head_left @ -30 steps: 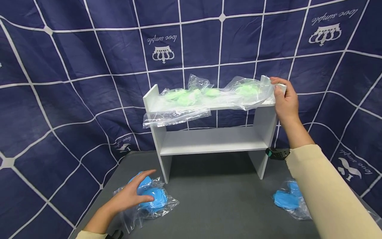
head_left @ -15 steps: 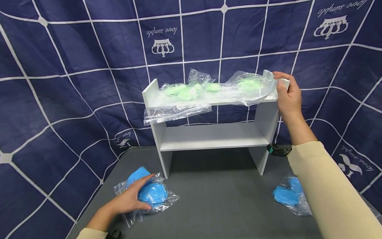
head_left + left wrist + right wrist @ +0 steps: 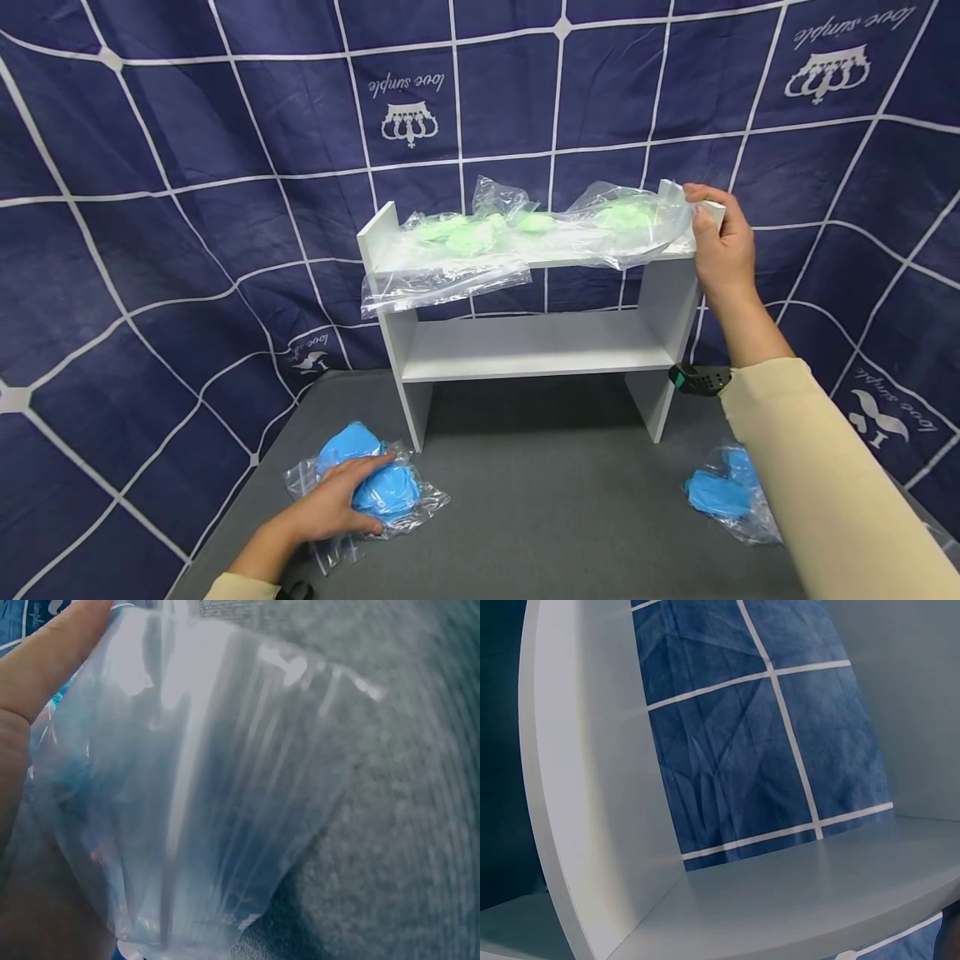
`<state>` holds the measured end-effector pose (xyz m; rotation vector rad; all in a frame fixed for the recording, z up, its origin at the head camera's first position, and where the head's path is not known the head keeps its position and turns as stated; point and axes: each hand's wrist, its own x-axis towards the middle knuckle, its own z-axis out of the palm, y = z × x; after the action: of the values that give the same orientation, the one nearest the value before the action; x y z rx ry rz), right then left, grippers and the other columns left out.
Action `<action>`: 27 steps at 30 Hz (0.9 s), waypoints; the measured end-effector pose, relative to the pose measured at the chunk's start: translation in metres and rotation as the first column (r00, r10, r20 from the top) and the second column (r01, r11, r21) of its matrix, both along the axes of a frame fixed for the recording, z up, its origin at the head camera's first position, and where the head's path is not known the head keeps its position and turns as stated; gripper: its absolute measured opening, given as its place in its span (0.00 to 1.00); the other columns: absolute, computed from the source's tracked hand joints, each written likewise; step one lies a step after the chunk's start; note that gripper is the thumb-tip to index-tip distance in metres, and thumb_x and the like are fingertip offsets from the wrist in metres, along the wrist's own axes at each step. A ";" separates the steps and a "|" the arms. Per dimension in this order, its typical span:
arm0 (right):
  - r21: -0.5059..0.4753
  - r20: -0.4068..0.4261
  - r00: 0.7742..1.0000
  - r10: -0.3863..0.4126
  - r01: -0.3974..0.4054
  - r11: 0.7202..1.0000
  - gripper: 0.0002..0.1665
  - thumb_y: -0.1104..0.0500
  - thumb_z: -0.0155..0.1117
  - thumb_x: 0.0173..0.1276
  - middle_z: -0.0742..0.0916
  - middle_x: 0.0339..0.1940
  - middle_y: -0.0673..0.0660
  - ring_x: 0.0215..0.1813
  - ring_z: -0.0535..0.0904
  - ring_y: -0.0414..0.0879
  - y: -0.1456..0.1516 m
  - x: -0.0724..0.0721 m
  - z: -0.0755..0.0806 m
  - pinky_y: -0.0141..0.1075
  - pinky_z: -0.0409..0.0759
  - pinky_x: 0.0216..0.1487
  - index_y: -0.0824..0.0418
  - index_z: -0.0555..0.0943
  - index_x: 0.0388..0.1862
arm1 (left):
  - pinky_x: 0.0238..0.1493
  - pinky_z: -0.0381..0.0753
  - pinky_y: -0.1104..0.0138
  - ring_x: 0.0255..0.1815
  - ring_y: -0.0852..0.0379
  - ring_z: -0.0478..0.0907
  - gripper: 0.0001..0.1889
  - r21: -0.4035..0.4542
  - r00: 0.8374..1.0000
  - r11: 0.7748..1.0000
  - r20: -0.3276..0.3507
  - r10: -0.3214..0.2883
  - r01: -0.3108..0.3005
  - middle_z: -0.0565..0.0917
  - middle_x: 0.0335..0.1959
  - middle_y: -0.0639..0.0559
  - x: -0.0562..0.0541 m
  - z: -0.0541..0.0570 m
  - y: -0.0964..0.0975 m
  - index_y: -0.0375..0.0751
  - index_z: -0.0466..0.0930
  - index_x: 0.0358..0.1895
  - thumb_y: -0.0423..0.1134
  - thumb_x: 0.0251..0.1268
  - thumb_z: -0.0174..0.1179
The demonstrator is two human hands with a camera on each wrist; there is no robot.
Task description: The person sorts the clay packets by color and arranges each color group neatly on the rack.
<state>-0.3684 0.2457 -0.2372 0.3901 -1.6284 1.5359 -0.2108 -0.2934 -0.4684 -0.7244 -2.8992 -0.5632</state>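
Note:
A white two-tier shelf (image 3: 525,350) stands on the dark grey surface. My right hand (image 3: 723,250) grips the top of its right side panel, thumb in front. At the lower left, clear zip bags (image 3: 431,504) hold bright blue, soft, bundled things (image 3: 390,492); their kind cannot be told. My left hand (image 3: 333,500) lies at these bags, thumb and fingers spread wide around a blue bundle. In the left wrist view, clear plastic (image 3: 202,765) fills the middle beside a finger (image 3: 56,656). The right wrist view shows the shelf's white boards (image 3: 795,900) but hardly the hand.
On the shelf's top tier lie clear bags with pale green contents (image 3: 472,237); one bag's zip edge (image 3: 450,287) hangs over the front. More bagged blue things (image 3: 720,492) lie at the right, partly behind the right sleeve. A navy checked curtain (image 3: 300,125) encloses the back and sides.
My left hand has come down onto the bagged blue bundle, its fingers still spread. My right hand keeps its grip on the shelf's side panel. The head view has shifted slightly.

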 end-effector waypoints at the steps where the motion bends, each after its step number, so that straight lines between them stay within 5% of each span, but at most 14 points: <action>1: -0.003 -0.001 1.000 0.005 -0.005 1.000 0.16 0.66 0.49 0.72 0.85 0.59 0.46 0.66 0.76 0.37 0.000 0.000 0.000 0.24 0.68 0.59 0.55 0.83 0.46 | 0.60 0.68 0.38 0.65 0.36 0.73 0.51 -0.002 1.000 1.000 -0.002 0.001 -0.001 0.79 0.65 0.43 0.000 0.000 0.000 0.46 0.70 0.71 0.56 0.37 0.79; 15: -0.008 -0.010 1.000 0.012 -0.012 1.000 0.15 0.65 0.50 0.72 0.86 0.59 0.45 0.66 0.76 0.37 -0.001 0.000 0.000 0.25 0.68 0.60 0.54 0.83 0.46 | 0.54 0.69 0.48 0.59 0.42 0.78 0.46 -0.034 0.997 0.999 -0.069 0.025 -0.028 0.82 0.59 0.48 -0.002 -0.002 0.005 0.47 0.76 0.65 0.57 0.35 0.80; 27: -0.007 -0.012 1.000 0.028 -0.028 1.000 0.17 0.67 0.48 0.72 0.85 0.60 0.47 0.66 0.76 0.38 0.000 0.000 -0.002 0.25 0.68 0.60 0.56 0.83 0.48 | 0.56 0.70 0.46 0.59 0.43 0.78 0.41 -0.017 0.995 1.000 -0.101 0.020 -0.022 0.83 0.58 0.49 -0.003 -0.005 0.007 0.50 0.78 0.63 0.54 0.38 0.79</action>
<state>-0.3688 0.2461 -0.2388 0.4191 -1.6137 1.5573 -0.2133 -0.2868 -0.4733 -0.7026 -2.8184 -0.4838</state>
